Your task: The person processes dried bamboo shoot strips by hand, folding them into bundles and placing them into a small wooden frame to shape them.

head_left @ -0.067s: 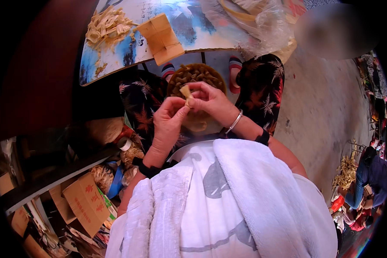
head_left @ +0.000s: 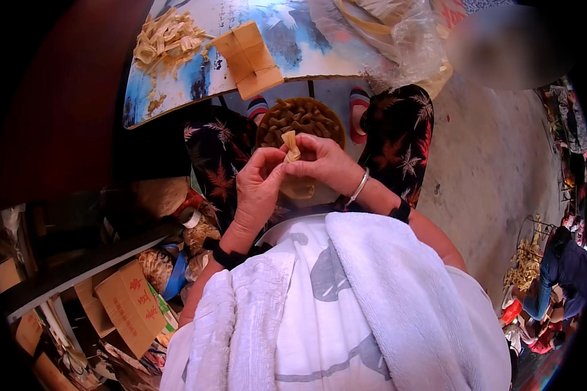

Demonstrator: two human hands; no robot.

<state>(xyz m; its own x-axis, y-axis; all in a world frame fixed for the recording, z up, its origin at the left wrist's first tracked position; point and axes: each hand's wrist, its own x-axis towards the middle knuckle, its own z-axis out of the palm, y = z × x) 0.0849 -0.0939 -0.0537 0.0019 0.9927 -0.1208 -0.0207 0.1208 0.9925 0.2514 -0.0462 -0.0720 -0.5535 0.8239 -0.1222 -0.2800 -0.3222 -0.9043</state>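
Observation:
Between my two hands, above my lap, is a knotted pale yellow strip [head_left: 291, 144] that looks like tofu skin. Its fanned end points up and its folded knot lies at my fingertips. My left hand [head_left: 256, 186] pinches the strip from the left with thumb and forefinger. From the right, my right hand [head_left: 326, 163], with a bracelet at the wrist, grips it with thumb and bent fingers. Just beyond and below, a round yellow-brown basin [head_left: 341, 127] between my legs holds many similar knots [head_left: 303, 117], darker in its shade. My hands hide its near part.
Ahead, a painted table [head_left: 287, 45] carries a heap of loose pale strips [head_left: 167, 40], a folded cardboard piece [head_left: 249, 62] and a clear plastic bag [head_left: 414, 49]. Cartons [head_left: 132, 306] and bags crowd the left. Far right, another person [head_left: 561, 280] sits near heaped strips [head_left: 523, 267].
My fingers have shifted around the strip, and more of its folded knot shows now. The fanned end has turned more upright. Both hands still hold it.

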